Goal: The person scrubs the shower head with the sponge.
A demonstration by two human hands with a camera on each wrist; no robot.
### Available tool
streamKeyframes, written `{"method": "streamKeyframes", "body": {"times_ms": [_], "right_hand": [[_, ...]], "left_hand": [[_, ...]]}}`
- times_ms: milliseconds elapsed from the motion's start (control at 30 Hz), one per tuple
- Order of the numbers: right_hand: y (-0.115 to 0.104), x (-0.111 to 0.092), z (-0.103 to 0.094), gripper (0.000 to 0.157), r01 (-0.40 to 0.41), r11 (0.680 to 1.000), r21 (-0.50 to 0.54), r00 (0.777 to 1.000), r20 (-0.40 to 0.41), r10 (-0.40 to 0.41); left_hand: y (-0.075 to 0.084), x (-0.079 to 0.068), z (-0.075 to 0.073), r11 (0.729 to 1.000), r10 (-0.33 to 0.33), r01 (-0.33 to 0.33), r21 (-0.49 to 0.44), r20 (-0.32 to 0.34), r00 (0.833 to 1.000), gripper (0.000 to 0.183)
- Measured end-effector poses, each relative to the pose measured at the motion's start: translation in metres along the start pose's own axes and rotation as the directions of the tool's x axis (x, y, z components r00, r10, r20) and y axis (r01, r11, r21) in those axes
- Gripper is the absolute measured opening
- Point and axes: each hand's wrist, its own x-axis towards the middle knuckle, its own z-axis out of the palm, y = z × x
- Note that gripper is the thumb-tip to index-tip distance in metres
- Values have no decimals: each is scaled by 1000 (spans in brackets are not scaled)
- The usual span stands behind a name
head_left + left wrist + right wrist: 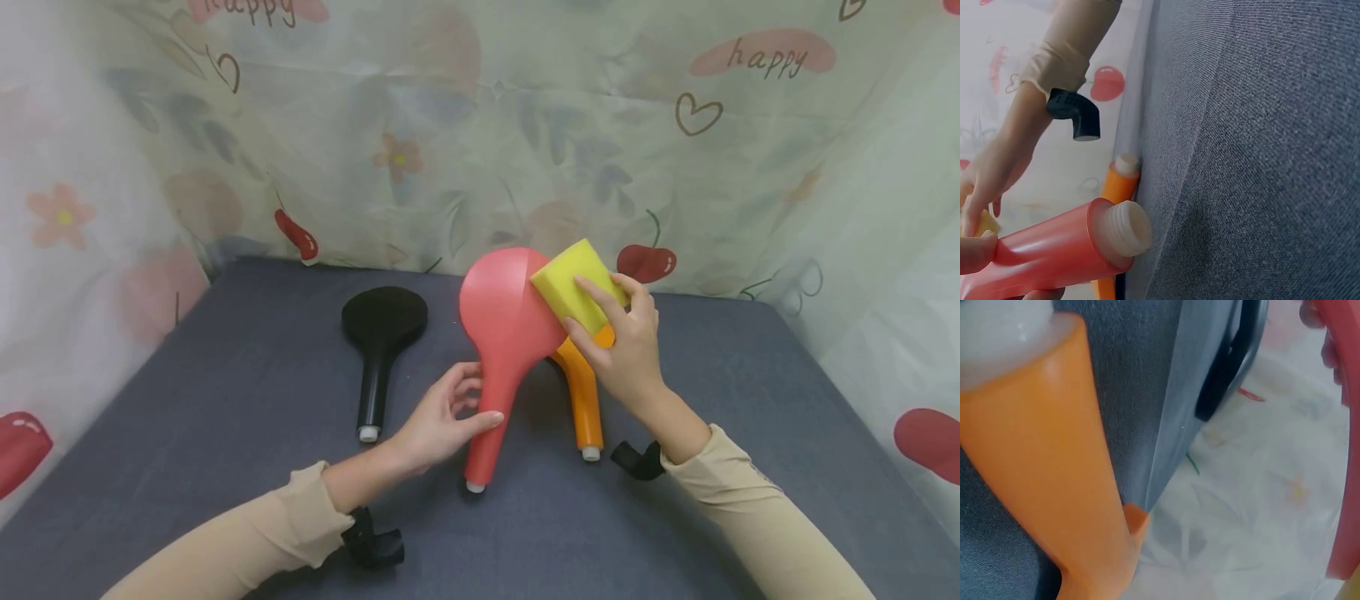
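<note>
My left hand (pixel 442 421) grips the handle of a red shower head (pixel 498 308), tilted with its broad round head up and to the right. A pale threaded end (pixel 1127 229) sticks out of the handle in the left wrist view. In my right hand (pixel 632 346) a yellow sponge (pixel 573 287) is pinched between thumb and fingers. The sponge lies right at the red head's right edge and overlaps it in the head view. Behind, partly hidden by the red one and the sponge, lies an orange shower head (pixel 585 400).
On the left of the dark grey cloth-covered table (pixel 247 400) lies a black shower head (pixel 384 325), handle toward me. A patterned curtain (pixel 465 125) hangs behind and at both sides. Black wrist mounts (pixel 375 546) sit under both sleeves.
</note>
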Motion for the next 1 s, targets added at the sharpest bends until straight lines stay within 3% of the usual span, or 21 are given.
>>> {"method": "streamKeyframes", "body": {"times_ms": [133,367,467,567,700,833,1000], "right_hand": [[-1,1,2,46,-38,999,30,999,-8,38],[-11,-3,6,41,164,986,18,985,56,-165],[-10,-3,4,42,202,979,-5,974,101,-201],[-4,-3,2,48,167,985,-31,981,101,-163],[3,0,1,46,35,999,-28,999,42,-33],[4,4,0,43,-85,996,-4,996,1,85],[0,7,0,42,-105,994,30,994,19,104]], "left_hand": [[0,0,1,1000,9,-9,25,5,1000,53],[0,0,1,1000,-3,3,27,5,1000,53],[0,0,1,1000,-6,6,18,4,1000,53],[1,0,1,1000,-14,14,8,3,1000,53],[1,-1,2,1000,-20,20,-2,10,1000,53],[1,-1,3,1000,-16,16,-2,20,1000,53],[0,0,4,1000,-15,15,8,23,1000,53]]}}
